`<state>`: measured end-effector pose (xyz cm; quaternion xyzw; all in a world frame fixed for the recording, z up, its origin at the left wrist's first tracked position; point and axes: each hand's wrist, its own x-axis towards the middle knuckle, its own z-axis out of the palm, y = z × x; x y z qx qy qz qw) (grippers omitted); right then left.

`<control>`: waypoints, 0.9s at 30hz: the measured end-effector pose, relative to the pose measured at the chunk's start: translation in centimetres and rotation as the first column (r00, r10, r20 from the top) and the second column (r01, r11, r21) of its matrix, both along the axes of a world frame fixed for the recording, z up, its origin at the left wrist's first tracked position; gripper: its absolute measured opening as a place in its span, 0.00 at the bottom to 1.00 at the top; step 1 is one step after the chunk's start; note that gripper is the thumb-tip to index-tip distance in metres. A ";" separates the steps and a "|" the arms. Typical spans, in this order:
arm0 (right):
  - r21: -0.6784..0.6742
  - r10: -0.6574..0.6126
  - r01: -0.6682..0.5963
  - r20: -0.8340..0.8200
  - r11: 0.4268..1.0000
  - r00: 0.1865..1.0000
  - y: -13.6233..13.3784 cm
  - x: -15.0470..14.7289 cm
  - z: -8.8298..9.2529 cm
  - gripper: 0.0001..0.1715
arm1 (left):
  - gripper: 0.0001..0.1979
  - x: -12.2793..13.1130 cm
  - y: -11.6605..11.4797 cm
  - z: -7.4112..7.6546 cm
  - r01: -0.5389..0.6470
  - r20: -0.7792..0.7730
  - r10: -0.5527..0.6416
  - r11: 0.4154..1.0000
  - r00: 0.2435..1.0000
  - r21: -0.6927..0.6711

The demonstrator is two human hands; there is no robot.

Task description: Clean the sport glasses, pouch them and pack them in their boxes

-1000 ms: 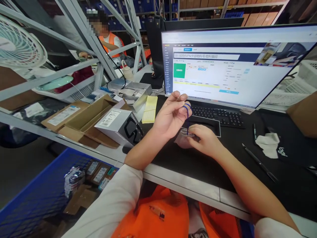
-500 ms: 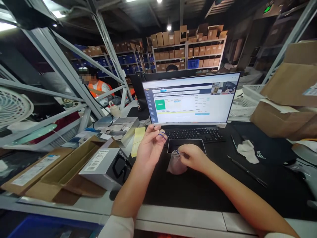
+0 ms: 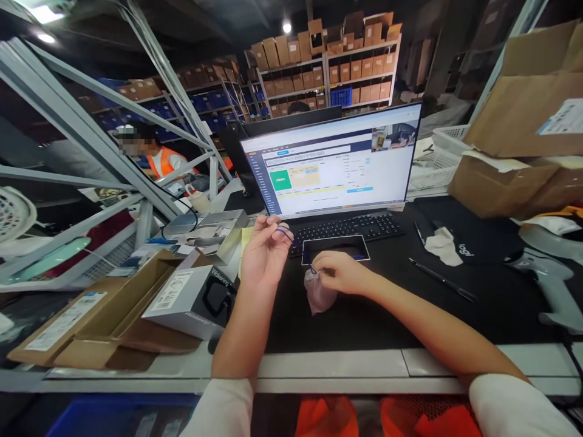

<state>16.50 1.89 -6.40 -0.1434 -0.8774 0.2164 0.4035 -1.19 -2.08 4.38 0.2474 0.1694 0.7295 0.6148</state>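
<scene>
Left hand [image 3: 263,258]: fingers curled with a blue cord [image 3: 285,230] looped over them, by the left end of the keyboard [image 3: 359,227]
Right hand [image 3: 341,272]: fingers pinching the neck of the drawstring pouch
Drawstring pouch [image 3: 320,295]: in front of the keyboard, over the desk [image 3: 387,331]
Monitor [image 3: 337,167]: behind the keyboard
Barcode scanner [image 3: 544,276]: right of the keyboard
Ballpoint pen [image 3: 441,280]: front-right of the keyboard
</scene>
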 end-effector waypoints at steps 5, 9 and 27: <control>0.040 -0.084 0.079 0.148 0.996 0.985 -0.2 0.7 0.6 0.06 | 0.16 0.0 0.2 0.0 0.021 -0.012 -0.021 1.000 1.000 0.003; -0.095 -0.075 0.083 0.088 0.992 0.993 0.7 2.0 0.7 0.12 | 0.16 -0.8 0.3 0.4 -0.013 0.041 0.010 0.998 0.999 0.066; 0.234 -0.362 0.343 0.043 0.910 0.931 0.1 1.8 -1.0 0.18 | 0.17 -5.0 1.4 1.0 -0.174 0.097 0.190 0.974 0.977 -0.148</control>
